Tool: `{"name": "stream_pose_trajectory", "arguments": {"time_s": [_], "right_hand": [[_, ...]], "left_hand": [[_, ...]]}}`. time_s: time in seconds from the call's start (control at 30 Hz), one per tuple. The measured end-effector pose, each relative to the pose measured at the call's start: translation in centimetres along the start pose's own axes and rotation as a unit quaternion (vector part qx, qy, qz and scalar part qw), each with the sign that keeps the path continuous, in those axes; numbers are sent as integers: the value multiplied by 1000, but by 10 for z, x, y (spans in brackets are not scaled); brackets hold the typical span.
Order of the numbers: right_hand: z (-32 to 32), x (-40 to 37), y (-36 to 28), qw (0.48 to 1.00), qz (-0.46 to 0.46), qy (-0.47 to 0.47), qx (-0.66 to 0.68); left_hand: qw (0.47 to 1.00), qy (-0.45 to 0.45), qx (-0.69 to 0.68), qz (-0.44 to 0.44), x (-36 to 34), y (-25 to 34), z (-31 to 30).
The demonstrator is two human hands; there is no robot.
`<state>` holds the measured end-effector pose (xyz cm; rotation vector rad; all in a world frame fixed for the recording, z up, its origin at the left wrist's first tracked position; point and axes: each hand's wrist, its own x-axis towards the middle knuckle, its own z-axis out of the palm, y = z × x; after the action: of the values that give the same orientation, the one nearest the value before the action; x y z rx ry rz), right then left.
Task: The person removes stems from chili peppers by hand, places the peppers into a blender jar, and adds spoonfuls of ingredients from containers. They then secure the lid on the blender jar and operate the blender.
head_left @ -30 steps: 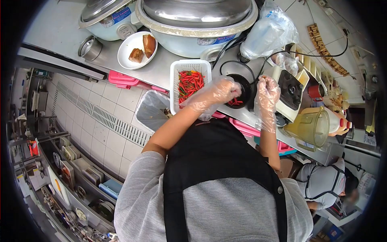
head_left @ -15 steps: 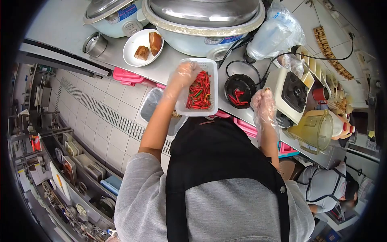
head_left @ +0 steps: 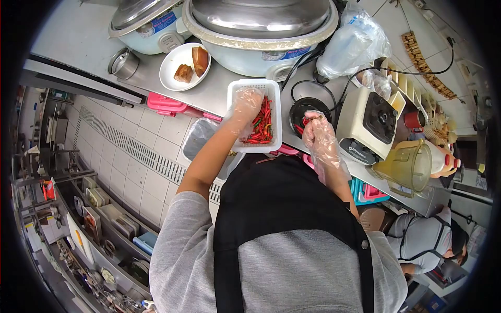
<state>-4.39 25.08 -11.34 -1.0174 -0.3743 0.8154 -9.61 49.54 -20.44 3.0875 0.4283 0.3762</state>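
Wide, round-edged view from the person's head
It looks forward and steeply down: the apron (head_left: 282, 201) is close, across the lower middle; the table (head_left: 211, 95) lies beyond it, and the floor (head_left: 131, 136) shows lower down, at frame left.

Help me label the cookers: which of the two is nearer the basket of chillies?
The larger cooker, just behind the white basket. The smaller cooker stands farther left, past the plate.
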Motion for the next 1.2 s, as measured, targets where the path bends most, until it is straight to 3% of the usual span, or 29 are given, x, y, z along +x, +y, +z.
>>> {"name": "stream_pose_trajectory", "arguments": {"time_s": [0.07,0.1,0.17,0.2,0.27,0.3,0.37,0.43,0.5,0.57,0.63,0.7,0.77,0.8,0.83,0.9,0.93,0.97,1.03,1.1,1.17,1.2], "right_hand": [[6,-1,-3,1000,3,-4,-12],[9,-3,-6,1000,9,-9,-26],[9,-3,-9,999,15,-28,-22],[9,-3,-8,999,40,-26,-8],[7,2,-4,996,72,-35,46],[8,5,-2,996,73,-35,47],[14,11,0,987,154,27,35],[25,14,3,984,162,22,66],[30,24,13,984,171,45,2],[40,33,18,983,167,46,-60],[53,43,18,973,179,104,-106],[52,48,28,980,138,83,-116],[54,50,27,964,139,32,-226],[74,45,16,944,19,54,-326],[77,46,12,943,19,51,-327],[78,50,8,847,-3,-46,-529],[76,52,16,796,-178,-55,-576],[73,55,24,795,-178,-56,-577],[69,60,34,704,-275,-55,-653],[76,59,25,704,-225,-68,-670],[74,61,27,642,-192,-80,-738],[72,60,26,642,-192,-81,-738]], "left_hand": [[987,-151,-37,-41,4,-3,-11],[987,-153,-38,-39,1,-6,-10],[926,-131,-342,-94,-5,-15,-16],[926,-131,-342,-94,-7,-17,-22],[845,-137,-478,-197,-15,-21,-41],[845,-138,-477,-198,-20,-24,-46],[732,-125,-619,-256,-29,-29,-57],[707,-129,-646,-257,-36,-30,-71],[648,-95,-711,-256,-43,-29,-76],[634,-70,-723,-265,-47,-22,-85],[620,-44,-734,-274,-49,-17,-89],[611,-37,-738,-284,-51,-16,-91],[625,-32,-728,-279,-52,-16,-88],[639,-30,-719,-272,-52,-16,-87],[639,-26,-719,-273,-52,-15,-87],[641,-34,-729,-239,-53,-12,-91],[626,-36,-744,-230,-54,-11,-94],[625,-36,-745,-230,-55,-10,-93],[634,-36,-745,-202,-55,-11,-89],[639,-62,-737,-212,-55,-14,-92],[642,-89,-728,-222,-54,-15,-92],[626,-87,-743,-222,-54,-15,-91]]}}
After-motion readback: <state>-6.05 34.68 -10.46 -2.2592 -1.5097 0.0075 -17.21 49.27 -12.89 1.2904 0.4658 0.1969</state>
